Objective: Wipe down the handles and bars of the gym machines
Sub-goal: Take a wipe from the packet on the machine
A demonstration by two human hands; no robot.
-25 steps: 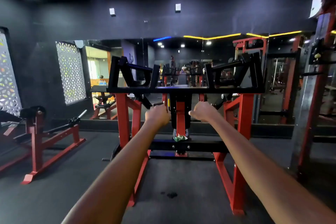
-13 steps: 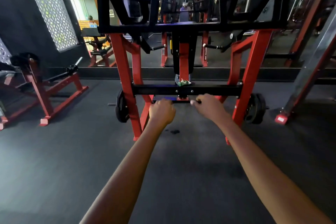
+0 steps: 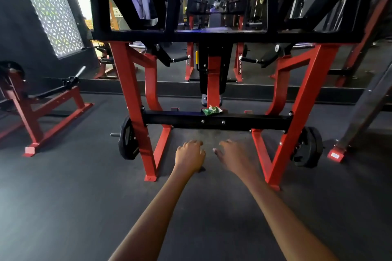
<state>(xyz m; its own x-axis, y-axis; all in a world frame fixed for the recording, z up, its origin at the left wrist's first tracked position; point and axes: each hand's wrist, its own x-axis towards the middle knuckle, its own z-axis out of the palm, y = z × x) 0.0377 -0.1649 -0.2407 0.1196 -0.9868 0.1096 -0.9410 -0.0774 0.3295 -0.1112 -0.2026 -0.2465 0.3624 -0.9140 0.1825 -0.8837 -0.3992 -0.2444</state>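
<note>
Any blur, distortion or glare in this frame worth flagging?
Head view: wide-angle bending bows the red machine frame outward; both the left hand and right hand are motion-smeared; the patterned window blows out against dark walls.

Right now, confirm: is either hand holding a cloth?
No, the left hand and right hand both reach forward with nothing in them.

Before me the machine stands upright on red legs, its black crossbar low and level, black handles angled inward above it.
</note>
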